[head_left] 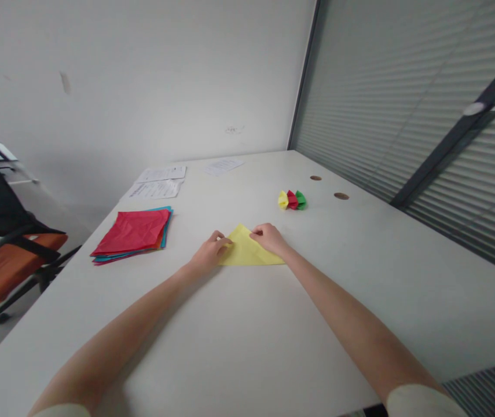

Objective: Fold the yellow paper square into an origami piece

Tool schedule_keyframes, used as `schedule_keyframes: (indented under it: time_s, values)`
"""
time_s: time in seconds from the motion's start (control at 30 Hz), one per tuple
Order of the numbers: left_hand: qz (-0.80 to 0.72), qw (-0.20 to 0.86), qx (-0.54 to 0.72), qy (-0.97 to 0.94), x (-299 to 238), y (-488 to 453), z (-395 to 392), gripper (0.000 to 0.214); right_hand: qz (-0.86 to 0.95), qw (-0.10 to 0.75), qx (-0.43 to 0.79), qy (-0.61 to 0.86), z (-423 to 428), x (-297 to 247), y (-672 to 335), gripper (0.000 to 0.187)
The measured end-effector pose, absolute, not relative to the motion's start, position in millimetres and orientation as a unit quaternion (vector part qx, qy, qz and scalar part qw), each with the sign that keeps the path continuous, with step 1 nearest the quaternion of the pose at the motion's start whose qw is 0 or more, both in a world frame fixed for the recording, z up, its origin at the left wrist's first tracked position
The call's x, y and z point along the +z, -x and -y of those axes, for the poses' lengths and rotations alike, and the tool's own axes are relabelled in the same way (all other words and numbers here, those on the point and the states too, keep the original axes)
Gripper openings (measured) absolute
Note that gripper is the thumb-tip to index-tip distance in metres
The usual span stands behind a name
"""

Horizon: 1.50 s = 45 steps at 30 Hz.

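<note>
A yellow sheet of paper [247, 250], folded into a triangle, lies on the white table with its point facing away from me and its long edge towards me. My left hand [210, 250] has its fingers closed on the sloping left edge. On the opposite slope, close to the top point, my right hand [268, 237] pinches the paper between thumb and bent fingers. The right wrist hides part of the lower right corner, and the left fingers cover the left one.
Left of my hands lies a stack of coloured paper [136, 230], red on top. Three folded paper pieces [291, 200], yellow, red and green, sit at the back right. Printed sheets [158, 189] lie farther back. Two round holes pierce the table [360, 278]. An orange chair [17, 266] stands at left.
</note>
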State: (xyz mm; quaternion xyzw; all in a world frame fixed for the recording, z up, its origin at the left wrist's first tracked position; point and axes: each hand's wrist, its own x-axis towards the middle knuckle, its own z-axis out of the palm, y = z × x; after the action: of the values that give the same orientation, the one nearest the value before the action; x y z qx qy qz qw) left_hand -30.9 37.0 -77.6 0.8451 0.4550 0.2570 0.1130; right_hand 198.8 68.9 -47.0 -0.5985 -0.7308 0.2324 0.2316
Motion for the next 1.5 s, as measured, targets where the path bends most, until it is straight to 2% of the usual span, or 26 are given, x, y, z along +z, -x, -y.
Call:
schedule_keyframes:
  time_s: [0.2, 0.37, 0.6, 0.7, 0.9, 1.07, 1.23, 1.43, 1.5]
  values:
    - [-0.462, 0.08, 0.219, -0.856, -82, 32, -40, 0.03, 0.76, 0.164, 0.122, 0.616, -63, -54, -191, 0.02]
    - [-0.465, 0.053, 0.181, -0.865, -84, 34, -39, 0.031, 0.777, 0.161, 0.024, 0.609, -55, -57, -185, 0.019]
    - [-0.462, 0.03, 0.162, -0.872, -83, 31, -33, 0.029, 0.801, 0.172, -0.052, 0.571, -51, -56, -182, 0.02]
    - [-0.464, 0.029, 0.167, -0.869, -84, 31, -32, 0.027, 0.837, 0.157, -0.054, 0.521, -47, -55, -177, 0.024]
    - [-0.476, 0.038, 0.17, -0.862, -83, 34, -33, 0.029, 0.884, 0.167, 0.014, 0.437, -34, -58, -162, 0.023]
    - [-0.503, 0.024, 0.142, -0.852, -79, 34, -31, 0.03, 0.88, 0.146, 0.028, 0.452, -28, -58, -159, 0.027]
    - [-0.494, -0.035, 0.13, -0.859, -71, 32, -31, 0.028, 0.882, 0.12, 0.016, 0.455, -26, -54, -158, 0.029]
    - [-0.468, 0.011, 0.157, -0.87, -70, 31, -30, 0.022, 0.884, 0.122, -0.002, 0.452, -24, -57, -158, 0.031]
    - [-0.47, 0.015, 0.164, -0.867, -70, 32, -29, 0.031, 0.882, 0.13, 0.002, 0.453, -25, -59, -159, 0.029]
